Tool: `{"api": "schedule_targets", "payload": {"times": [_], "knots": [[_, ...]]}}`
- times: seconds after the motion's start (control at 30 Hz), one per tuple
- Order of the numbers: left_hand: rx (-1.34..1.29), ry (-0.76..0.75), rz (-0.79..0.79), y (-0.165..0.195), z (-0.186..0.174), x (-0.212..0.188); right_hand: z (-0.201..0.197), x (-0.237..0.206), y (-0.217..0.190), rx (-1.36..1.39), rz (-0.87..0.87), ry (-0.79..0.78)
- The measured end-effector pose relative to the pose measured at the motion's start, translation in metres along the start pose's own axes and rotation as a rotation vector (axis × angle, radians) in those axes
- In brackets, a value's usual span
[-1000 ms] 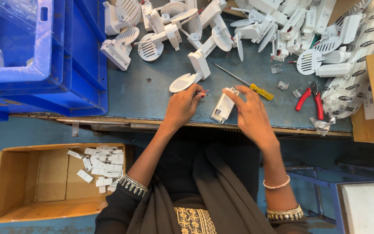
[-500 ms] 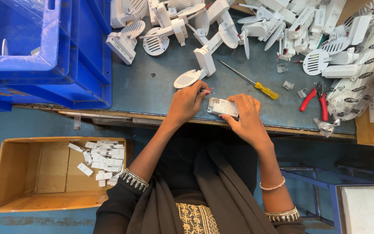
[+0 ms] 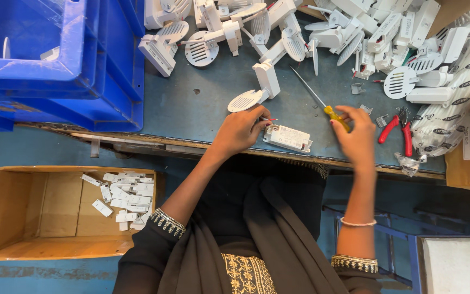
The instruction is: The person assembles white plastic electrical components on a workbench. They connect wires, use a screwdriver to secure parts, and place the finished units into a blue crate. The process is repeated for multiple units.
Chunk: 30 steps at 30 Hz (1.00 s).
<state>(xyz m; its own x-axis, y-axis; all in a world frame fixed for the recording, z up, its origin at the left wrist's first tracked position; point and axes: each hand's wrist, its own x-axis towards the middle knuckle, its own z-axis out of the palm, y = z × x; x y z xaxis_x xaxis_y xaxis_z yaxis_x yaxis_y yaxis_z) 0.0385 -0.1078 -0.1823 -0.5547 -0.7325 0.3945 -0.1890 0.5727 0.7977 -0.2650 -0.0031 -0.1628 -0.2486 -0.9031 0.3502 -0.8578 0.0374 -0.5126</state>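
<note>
**A:** Now, item one: your left hand (image 3: 240, 130). What is it doing?

**B:** It is curling its fingers onto the left end of the small white box (image 3: 288, 138) and pinning it. The box is lying flat on the table (image 3: 191, 109), close to the near edge and between your two hands.

**A:** Item two: your right hand (image 3: 356, 137).

**B:** It is closing round the yellow handle of the screwdriver (image 3: 335, 115). The shaft is pointing away from you, towards the pile of white parts (image 3: 365, 32). The tip is not touching the box.

**A:** Step in hand?

**B:** By my reading, you are taking up the tool while steadying the box. Nothing is being driven yet.

**A:** What is the next move asking of you?

**B:** Probably swinging the tip round to the box and keeping your left fingers clear of it. I cannot make out a screw or a slot from this view.

**A:** Remaining stock?

**B:** Red pliers (image 3: 395, 130) are lying just right of your right hand. A white part with a round grille (image 3: 251, 98) is sitting beyond your left hand. Blue crates (image 3: 55, 71) are standing far left. A cardboard box (image 3: 17, 218) on the floor is holding small white pieces (image 3: 123, 198).
</note>
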Motion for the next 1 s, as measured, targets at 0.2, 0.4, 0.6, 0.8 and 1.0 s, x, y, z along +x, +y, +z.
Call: {"api": "schedule_targets", "payload": {"times": [0.2, 0.4, 0.6, 0.8, 1.0], "knots": [[-0.017, 0.000, 0.005, 0.000, -0.007, -0.003, -0.047, 0.032, 0.006, 0.814, 0.028, 0.254], [-0.020, -0.023, 0.031, -0.002, -0.012, -0.003, -0.086, 0.043, -0.023, 1.324, -0.076, 0.344], [-0.001, -0.036, 0.062, -0.004, -0.016, 0.000, -0.076, 0.024, -0.085, 1.598, 0.007, 0.228], [0.022, -0.021, 0.107, -0.010, -0.016, 0.000, -0.041, 0.028, -0.125, 1.451, -0.088, 0.224], [0.051, -0.007, 0.131, -0.015, -0.016, 0.002, -0.011, 0.034, -0.141, 1.430, -0.147, 0.164]]}}
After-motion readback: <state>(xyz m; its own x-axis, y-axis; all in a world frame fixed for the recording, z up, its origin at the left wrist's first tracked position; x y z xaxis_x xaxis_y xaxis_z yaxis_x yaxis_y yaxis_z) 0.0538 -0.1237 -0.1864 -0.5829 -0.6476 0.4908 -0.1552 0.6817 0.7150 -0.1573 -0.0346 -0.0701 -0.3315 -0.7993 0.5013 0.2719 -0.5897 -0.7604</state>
